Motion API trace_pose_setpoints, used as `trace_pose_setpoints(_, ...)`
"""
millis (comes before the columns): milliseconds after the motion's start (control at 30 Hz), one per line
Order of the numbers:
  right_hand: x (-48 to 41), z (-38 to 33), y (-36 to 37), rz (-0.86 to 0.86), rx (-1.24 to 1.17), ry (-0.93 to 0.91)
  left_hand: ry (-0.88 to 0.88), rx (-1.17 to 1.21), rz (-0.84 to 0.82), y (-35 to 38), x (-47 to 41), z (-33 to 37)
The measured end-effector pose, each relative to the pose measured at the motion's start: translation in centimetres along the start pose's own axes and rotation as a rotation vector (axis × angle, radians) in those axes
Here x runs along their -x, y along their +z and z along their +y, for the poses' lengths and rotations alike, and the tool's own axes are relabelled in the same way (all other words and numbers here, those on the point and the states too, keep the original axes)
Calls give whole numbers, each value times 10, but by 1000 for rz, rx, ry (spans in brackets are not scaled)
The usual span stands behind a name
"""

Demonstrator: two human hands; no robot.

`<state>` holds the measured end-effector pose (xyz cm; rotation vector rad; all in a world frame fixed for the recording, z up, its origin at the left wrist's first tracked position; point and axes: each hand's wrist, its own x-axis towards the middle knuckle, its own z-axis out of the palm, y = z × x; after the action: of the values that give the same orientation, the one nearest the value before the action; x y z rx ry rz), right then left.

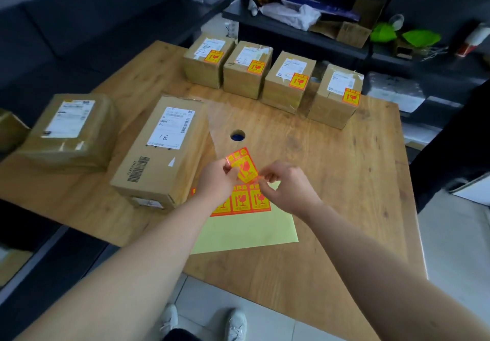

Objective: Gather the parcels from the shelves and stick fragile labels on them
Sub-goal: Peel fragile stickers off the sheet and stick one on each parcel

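My left hand [216, 179] and my right hand [285, 184] both pinch one orange-and-yellow fragile label [244, 165], held up above the label sheet [246, 224], which lies flat on the wooden table [331, 195]. A few more labels [242, 200] remain on the sheet, partly hidden by my hands. A long cardboard parcel [164, 150] with no fragile label lies just left of my hands. Farther left sits a wrapped parcel [69, 131], also without one. Several small parcels [273, 78] in a row at the table's far edge each carry a fragile label.
A round cable hole [237, 135] sits in the table just beyond my hands. Dark shelves [305, 33] behind the table hold bags, cardboard and green items. A dark sofa [79, 22] stands at the far left. My shoes [236, 324] show on the tiled floor.
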<state>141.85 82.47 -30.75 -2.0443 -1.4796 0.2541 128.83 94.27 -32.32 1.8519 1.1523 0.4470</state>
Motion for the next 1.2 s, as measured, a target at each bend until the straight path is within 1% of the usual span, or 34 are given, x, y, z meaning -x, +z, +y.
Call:
trace_pose_setpoints(100, -14, -17, 5, 21, -77, 192, 39, 8, -50, -21, 8, 2)
trace_pose_setpoints(133, -18, -23, 7, 13, -109, 225, 50, 6, -62, -28, 10, 2)
trace_pose_setpoints(300, -31, -57, 23, -43, -171, 254, 78, -27, -118, -70, 15, -5)
trace_pose_setpoints(400, -36, -81, 35, -51, -222, 291, 69, 3, -145, -99, 14, -15)
trace_pose_setpoints(533, -42, -112, 54, -96, -361, 408, -24, 71, -139, -138, 3, -35)
trace_pose_setpoints(633, -48, -131, 68, -108, -433, 486, -24, 35, -148, -159, -7, -48)
trace_pose_setpoints(733, -53, -143, 82, -90, -488, 591, -11, -6, -149, -169, -16, -58)
trace_pose_setpoints(867, -53, -150, 99, -96, -506, 702, -40, -38, -180, -175, -23, -72)
trace_pose_setpoints(1067, -52, -156, 109, -85, -496, 761, -24, -101, -215, -174, -26, -79)
trace_pose_setpoints(1200, -58, -159, 107, -63, -482, 797, -31, -81, -228, -172, -32, -76)
